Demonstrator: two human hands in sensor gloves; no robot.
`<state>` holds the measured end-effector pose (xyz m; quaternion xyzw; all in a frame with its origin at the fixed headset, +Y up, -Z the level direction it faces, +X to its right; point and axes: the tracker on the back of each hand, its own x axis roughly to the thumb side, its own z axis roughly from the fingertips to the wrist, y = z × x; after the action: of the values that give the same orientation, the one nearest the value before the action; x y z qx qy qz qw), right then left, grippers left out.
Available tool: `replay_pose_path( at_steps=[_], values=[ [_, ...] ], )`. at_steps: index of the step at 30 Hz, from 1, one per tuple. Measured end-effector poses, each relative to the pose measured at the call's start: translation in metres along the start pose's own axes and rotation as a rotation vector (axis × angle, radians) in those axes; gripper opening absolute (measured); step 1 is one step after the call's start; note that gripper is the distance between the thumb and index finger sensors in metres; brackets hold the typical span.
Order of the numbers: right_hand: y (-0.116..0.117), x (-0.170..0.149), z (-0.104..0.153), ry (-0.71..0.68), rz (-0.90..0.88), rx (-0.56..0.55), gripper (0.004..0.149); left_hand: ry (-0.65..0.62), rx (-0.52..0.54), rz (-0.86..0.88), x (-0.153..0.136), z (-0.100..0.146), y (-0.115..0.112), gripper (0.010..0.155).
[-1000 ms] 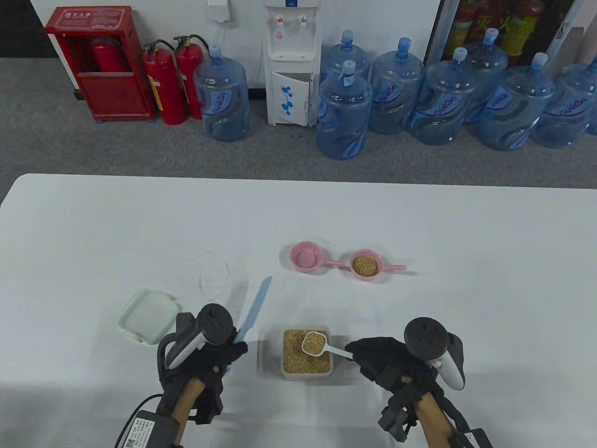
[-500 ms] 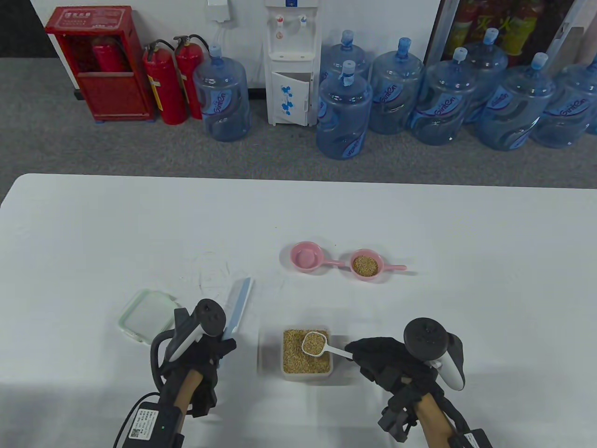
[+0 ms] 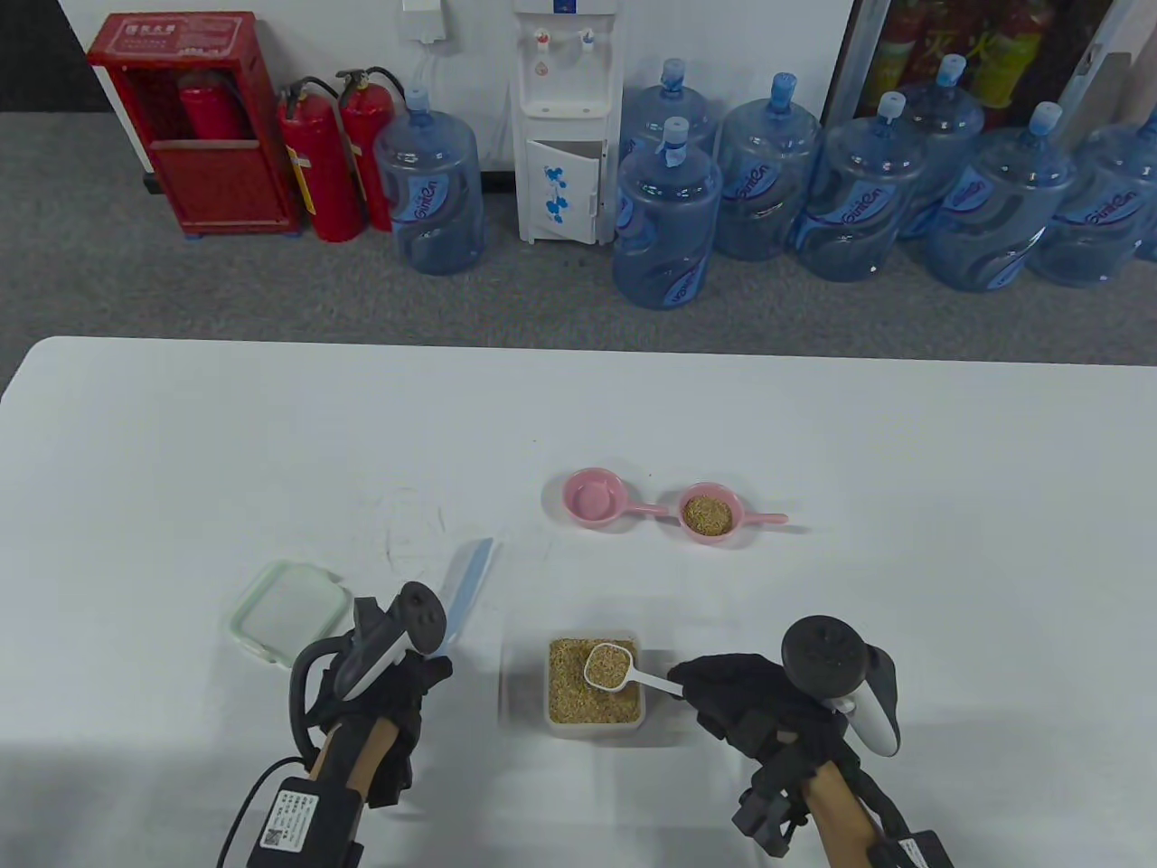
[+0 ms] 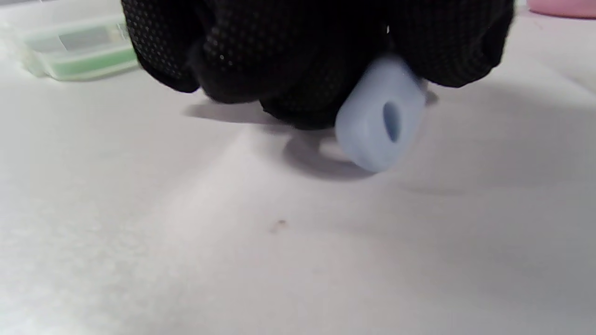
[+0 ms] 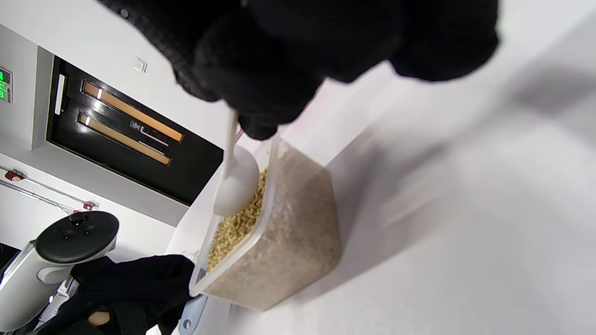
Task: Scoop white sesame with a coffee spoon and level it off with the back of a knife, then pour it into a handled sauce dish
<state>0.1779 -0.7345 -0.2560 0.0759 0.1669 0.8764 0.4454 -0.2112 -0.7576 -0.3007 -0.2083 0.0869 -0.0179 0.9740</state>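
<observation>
Right grip (image 3: 723, 692) with heaped spoon (image 3: 607, 666) over sesame-filled tub (image 3: 594, 719).

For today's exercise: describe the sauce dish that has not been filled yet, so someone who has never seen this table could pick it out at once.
Start at the clear sesame container near the table's front edge, then look farther back to the two pink handled dishes side by side. The empty sauce dish is the left one; unlike its neighbour, which holds sesame, it shows only a bare pink bottom.

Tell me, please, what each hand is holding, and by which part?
The left hand grips the knife by its handle; the right hand pinches the coffee spoon by its handle end.
</observation>
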Motion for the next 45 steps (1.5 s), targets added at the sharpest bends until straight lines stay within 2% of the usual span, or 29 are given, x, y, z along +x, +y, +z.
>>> replay_pose_path(
  at_steps=[4,16,21,24,28,33,38,45],
  values=[
    [0.0,0.0,0.0,0.002,0.0,0.001,0.042,0.028,0.025,-0.066,0.0,-0.001,-0.001,0.046],
    [0.0,0.001,0.001,-0.004,-0.008,-0.002,0.042,0.012,0.066,-0.056,0.003,0.006,0.005,0.054],
    [0.0,0.001,0.001,-0.01,-0.017,-0.003,0.042,-0.038,0.198,-0.008,0.006,0.022,0.018,0.054],
    [0.0,0.001,0.001,-0.012,-0.021,-0.001,0.042,-0.118,0.278,0.038,0.009,0.033,0.024,0.056],
    [0.0,0.001,0.001,-0.01,-0.02,0.002,0.042,-0.229,0.361,0.133,0.014,0.044,0.027,0.067],
    [-0.001,0.0,0.001,-0.011,-0.024,0.001,0.042,-0.317,0.471,0.157,0.015,0.049,0.028,0.079],
    [0.0,0.0,0.001,-0.013,-0.034,0.002,0.042,-0.307,0.459,0.166,0.01,0.044,0.025,0.086],
    [0.0,0.001,0.001,-0.019,-0.054,-0.003,0.042,-0.298,0.413,0.165,0.007,0.037,0.021,0.086]
  ],
)
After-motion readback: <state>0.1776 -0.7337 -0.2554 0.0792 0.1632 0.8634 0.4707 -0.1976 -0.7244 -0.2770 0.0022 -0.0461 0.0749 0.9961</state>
